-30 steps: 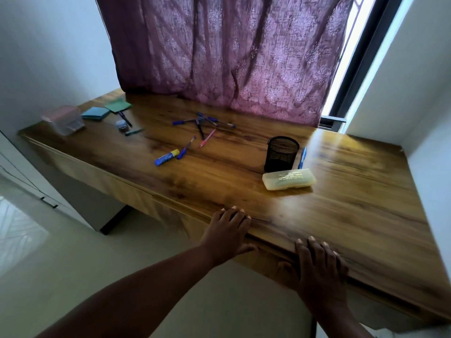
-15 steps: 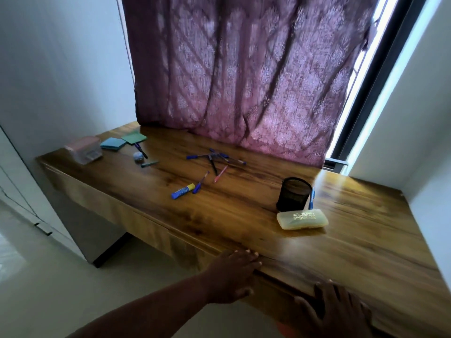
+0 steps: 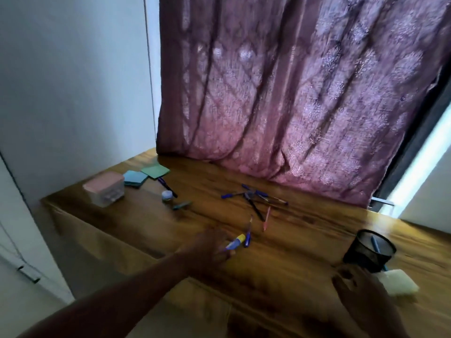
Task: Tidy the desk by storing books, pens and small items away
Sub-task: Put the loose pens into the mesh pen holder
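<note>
My left hand (image 3: 210,245) reaches across the wooden desk (image 3: 292,269), and its fingers and thumb pinch the near end of a blue marker with a yellow cap (image 3: 235,241). A blue pen (image 3: 247,236) lies right beside that marker. Further back are a pink pen (image 3: 266,218) and a loose heap of blue and black pens (image 3: 256,198). My right hand (image 3: 361,291), blurred, hovers in front of the black mesh pen holder (image 3: 369,250), which holds a blue pen. It holds nothing. A pale pencil case (image 3: 399,282) lies just right of it.
At the desk's far left stand a clear box with a pink lid (image 3: 105,189), teal sticky notes (image 3: 135,178), green sticky notes (image 3: 155,171), a dark pen (image 3: 167,187), a small round pot (image 3: 167,195) and a teal marker (image 3: 181,205). A purple curtain (image 3: 292,93) hangs behind.
Both hands have left the desk's front edge. My left hand moved forward onto the blue marker, and my right hand moved toward the pen holder. The view shifted left and closer.
</note>
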Demonstrator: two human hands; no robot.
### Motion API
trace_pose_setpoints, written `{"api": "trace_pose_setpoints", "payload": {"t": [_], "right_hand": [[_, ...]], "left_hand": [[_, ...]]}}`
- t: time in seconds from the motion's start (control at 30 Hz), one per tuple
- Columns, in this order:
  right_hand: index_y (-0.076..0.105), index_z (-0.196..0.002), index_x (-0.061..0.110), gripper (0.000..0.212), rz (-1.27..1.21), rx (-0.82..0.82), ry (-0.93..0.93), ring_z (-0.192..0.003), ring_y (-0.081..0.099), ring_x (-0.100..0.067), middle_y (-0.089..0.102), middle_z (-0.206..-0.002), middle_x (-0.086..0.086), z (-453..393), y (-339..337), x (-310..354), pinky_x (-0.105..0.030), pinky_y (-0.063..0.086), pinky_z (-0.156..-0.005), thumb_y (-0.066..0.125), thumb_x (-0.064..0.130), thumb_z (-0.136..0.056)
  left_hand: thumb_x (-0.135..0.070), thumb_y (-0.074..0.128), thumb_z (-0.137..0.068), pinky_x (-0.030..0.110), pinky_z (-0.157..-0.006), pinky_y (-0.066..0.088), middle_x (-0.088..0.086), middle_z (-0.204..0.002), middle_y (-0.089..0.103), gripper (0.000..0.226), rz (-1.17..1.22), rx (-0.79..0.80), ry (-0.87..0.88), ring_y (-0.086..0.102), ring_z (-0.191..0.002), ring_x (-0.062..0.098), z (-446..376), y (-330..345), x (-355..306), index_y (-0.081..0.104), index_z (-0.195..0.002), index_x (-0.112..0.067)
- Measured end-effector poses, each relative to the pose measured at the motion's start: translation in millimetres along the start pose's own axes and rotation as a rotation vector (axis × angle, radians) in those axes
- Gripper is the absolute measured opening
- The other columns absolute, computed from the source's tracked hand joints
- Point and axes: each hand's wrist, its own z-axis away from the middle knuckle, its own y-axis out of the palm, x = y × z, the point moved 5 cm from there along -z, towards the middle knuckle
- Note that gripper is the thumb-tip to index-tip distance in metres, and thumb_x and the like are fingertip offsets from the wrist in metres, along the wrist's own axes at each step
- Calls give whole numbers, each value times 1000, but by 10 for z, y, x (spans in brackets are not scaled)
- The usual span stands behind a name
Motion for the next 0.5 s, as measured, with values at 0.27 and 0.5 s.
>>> {"api": "trace_pose_setpoints", "payload": {"t": [0.27,0.5], "right_hand": [[50,-80,51,7,87,232,-191,-76,63,-6,62,-86,20,-542,848,537,-36,53,-68,56,54,-77],[56,-106,42,18,56,390,-463,-90,51,2,53,-103,19,-1126,1210,1283,-9,36,-77,51,30,-94]], "left_hand": [[-44,55,-89,29,-75,43,8,-103,64,38,11,17,-338,60,-93,22,-362,-234,1284,61,-103,-10],[-29,55,-91,30,-70,48,7,-101,68,21,10,-34,-816,59,-83,18,-781,-600,2328,65,-103,-14]]}}
